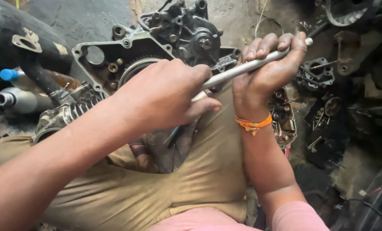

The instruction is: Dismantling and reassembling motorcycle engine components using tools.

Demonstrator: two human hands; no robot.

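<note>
Both hands, the left hand (165,96) and right hand (266,70), are closed around a metal rod (242,68) just before the engine crankcase (156,47).

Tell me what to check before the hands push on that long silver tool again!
1. Right hand wrapped round the silver rod: ok.
2. Left hand closed over the rod's lower end: ok.
3. Rod's tip seated on its part: cannot tell, the left hand hides it.
4. Engine casing propped steady by the knees: cannot tell.
5. Fingers clear of the gear ring: cannot tell.
6. Orange wrist thread clear of the parts: ok.
</note>
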